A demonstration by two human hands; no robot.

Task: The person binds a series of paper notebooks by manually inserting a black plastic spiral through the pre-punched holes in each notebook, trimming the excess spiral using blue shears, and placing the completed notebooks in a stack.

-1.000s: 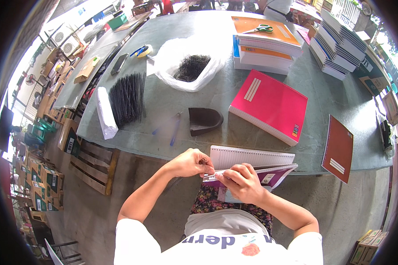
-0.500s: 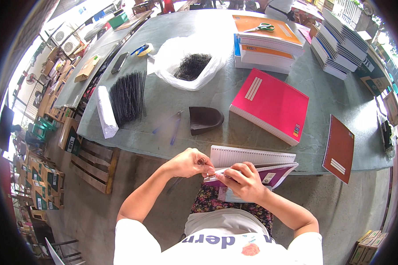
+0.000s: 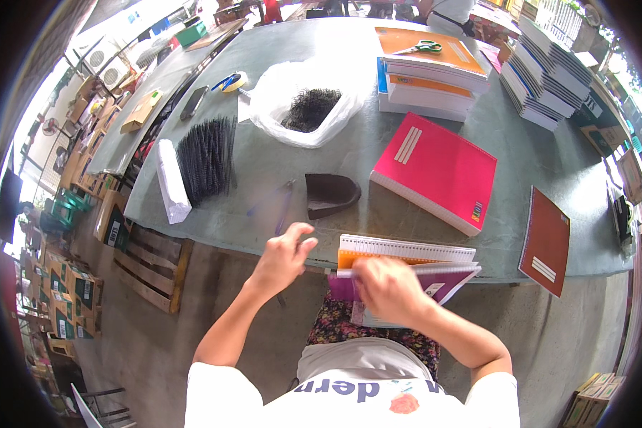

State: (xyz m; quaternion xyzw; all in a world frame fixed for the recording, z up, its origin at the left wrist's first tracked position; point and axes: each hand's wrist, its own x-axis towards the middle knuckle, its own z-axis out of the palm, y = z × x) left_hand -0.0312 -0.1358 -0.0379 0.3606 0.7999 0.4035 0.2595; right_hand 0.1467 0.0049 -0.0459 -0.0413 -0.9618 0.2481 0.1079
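An open spiral notebook [image 3: 442, 269] with purple outside and an orange sheet showing inside rests at the table's near edge, above my lap. My right hand [image 3: 391, 291] is at its left part, fingers curled in toward the pages but smeared by motion, so its grip cannot be made out. To the left of the notebook, my left hand [image 3: 282, 262] is raised and empty, thumb and fingers apart. Just beyond it lie pliers with blue handles [image 3: 285, 203], blurred in glare. A dark, hollow rounded piece [image 3: 332, 194] sits right of the pliers.
A thick red notebook stack [image 3: 435, 171] lies ahead, a brown notebook [image 3: 547, 239] at the right edge. Farther back are orange notebooks [image 3: 471, 60] with green-handled scissors [image 3: 424, 46], a white bag of black coils [image 3: 310, 107], black binding coils [image 3: 207, 157] and a white roll [image 3: 171, 178].
My left hand has let go of the notebook's left end and moved up and left. My right hand has shifted slightly up, and an orange sheet now shows in the notebook.
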